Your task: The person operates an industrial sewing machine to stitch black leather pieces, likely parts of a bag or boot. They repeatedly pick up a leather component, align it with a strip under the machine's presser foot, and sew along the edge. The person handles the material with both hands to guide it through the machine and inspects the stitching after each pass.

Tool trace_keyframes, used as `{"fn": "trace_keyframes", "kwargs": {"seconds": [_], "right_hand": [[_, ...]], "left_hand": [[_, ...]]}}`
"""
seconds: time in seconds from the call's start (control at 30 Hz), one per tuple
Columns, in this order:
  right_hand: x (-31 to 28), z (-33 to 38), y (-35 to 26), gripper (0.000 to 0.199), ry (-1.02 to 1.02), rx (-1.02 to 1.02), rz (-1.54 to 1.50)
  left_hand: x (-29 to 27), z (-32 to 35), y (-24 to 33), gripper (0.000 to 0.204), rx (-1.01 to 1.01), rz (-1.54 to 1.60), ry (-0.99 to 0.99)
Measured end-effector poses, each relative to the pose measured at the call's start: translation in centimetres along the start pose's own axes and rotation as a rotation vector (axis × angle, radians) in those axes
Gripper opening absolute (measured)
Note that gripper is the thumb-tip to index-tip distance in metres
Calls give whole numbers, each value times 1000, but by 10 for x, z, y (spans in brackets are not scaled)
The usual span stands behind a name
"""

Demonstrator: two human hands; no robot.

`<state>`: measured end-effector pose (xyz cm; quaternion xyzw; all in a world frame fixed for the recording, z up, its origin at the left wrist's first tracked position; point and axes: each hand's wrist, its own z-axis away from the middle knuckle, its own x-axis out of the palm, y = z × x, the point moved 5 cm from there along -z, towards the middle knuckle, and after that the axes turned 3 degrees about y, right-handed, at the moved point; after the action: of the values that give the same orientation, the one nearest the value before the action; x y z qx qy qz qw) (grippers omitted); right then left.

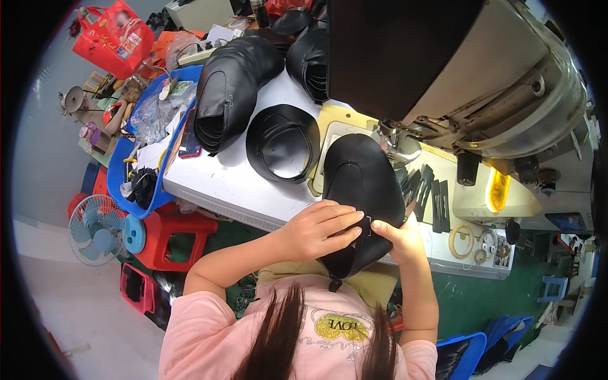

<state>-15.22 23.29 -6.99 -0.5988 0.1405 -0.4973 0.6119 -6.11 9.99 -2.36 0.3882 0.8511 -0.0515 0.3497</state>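
Note:
A black leather piece (362, 183), rounded at its far end and with a curved seam, lies at the front edge of the white table, beside the sewing machine head. My left hand (320, 229) rests its fingers over the piece's near left part, the thumb hidden. With its thumb on top, my right hand (405, 239) grips the right side, the other fingers mostly out of sight. Between the hands shows a small slot-like detail. A narrow pointed thing shows by my right fingers; I cannot make out what it is.
Curled black leather pieces (282, 144) and a nested stack (231, 85) stand on the table (221, 183) to the left. The sewing machine (494, 107) overhangs the right. Several black strips (437, 206) lie below it. A blue bin (120, 174), red stool (158, 244) and fan (96, 228) are at left.

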Motion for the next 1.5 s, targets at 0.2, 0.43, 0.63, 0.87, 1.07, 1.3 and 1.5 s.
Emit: {"fn": "trace_keyframes", "kwargs": {"seconds": [0.2,0.43,0.63,0.87,1.07,1.3,1.5], "right_hand": [[1,-2,0,43,-25,-4,-7],[9,-3,-4,49,8,39,-47],[16,-26,-14,49,-22,76,-22],[-19,-41,-28,20,164,-91,60],[-34,-39,-31,27,229,-245,107],[-58,-52,-28,35,301,-256,108],[-69,-58,-11,31,334,-310,42]], "left_hand": [[1,-2,0,22,-6,2,-25],[-1,-3,2,23,-25,29,-20],[-5,-11,-12,23,50,-96,8],[2,-48,-62,26,96,-27,80],[1,-60,-77,31,59,-32,67],[4,-66,-87,32,-15,-17,31],[25,-53,-110,29,-338,413,10]]}}
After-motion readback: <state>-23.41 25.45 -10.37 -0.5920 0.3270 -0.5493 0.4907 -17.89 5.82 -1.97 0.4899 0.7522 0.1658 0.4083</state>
